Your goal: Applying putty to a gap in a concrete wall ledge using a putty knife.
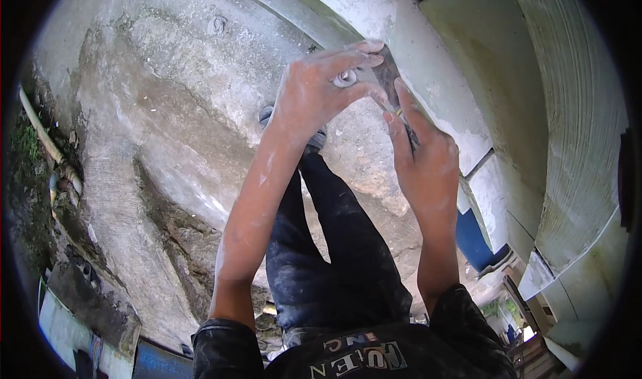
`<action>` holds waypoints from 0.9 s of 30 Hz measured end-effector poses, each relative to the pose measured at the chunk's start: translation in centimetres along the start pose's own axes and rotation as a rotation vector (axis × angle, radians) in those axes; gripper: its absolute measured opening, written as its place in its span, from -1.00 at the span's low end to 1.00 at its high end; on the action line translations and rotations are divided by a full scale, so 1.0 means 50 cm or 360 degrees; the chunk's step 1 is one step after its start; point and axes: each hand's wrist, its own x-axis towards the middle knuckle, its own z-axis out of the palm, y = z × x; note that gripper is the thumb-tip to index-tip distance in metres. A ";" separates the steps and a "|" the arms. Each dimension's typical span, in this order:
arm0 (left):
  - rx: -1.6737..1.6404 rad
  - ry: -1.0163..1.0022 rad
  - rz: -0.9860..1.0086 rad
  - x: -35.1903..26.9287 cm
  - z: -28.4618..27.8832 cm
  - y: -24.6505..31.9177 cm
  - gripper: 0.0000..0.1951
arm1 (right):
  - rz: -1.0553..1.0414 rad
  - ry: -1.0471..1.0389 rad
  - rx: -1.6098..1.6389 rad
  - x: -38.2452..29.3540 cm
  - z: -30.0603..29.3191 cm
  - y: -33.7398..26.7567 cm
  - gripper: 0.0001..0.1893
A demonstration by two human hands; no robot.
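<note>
My left hand [336, 83], dusted with white powder, is raised before a pale wall [426, 63]. Its fingertips and thumb touch the far part of a thin, dark, flat piece [385, 73], whose kind I cannot tell. A small whitish roll-like thing [345, 78] shows within the curve of this hand. My right hand [421, 133] grips the near end of the dark piece between thumb and fingers. A small yellow-green spot [398, 112] shows beside the right fingertips. The lower edge of the piece is partly hidden by the right hand.
Rough, uneven concrete ground [200, 78] spreads under my feet. A pale pipe [42, 123] lies by mossy soil at the left. A grey ledge [301, 10] runs along the wall's foot. A blue container [471, 241] stands at the right, and a blue panel [160, 361] lies at lower left.
</note>
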 end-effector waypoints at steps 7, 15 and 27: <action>0.0110 0.0106 0.0101 -0.014 0.018 -0.006 -0.62 | -0.0046 -0.0067 0.0024 0.000 -0.015 0.013 -0.56; 0.0155 0.0193 0.0108 -0.023 0.027 0.000 -0.62 | -0.0084 -0.0133 0.0079 0.007 -0.031 0.025 -0.53; 0.0417 0.0396 0.0388 -0.013 0.044 -0.044 -0.63 | -0.0281 0.0005 -0.0233 0.073 0.016 0.052 -0.46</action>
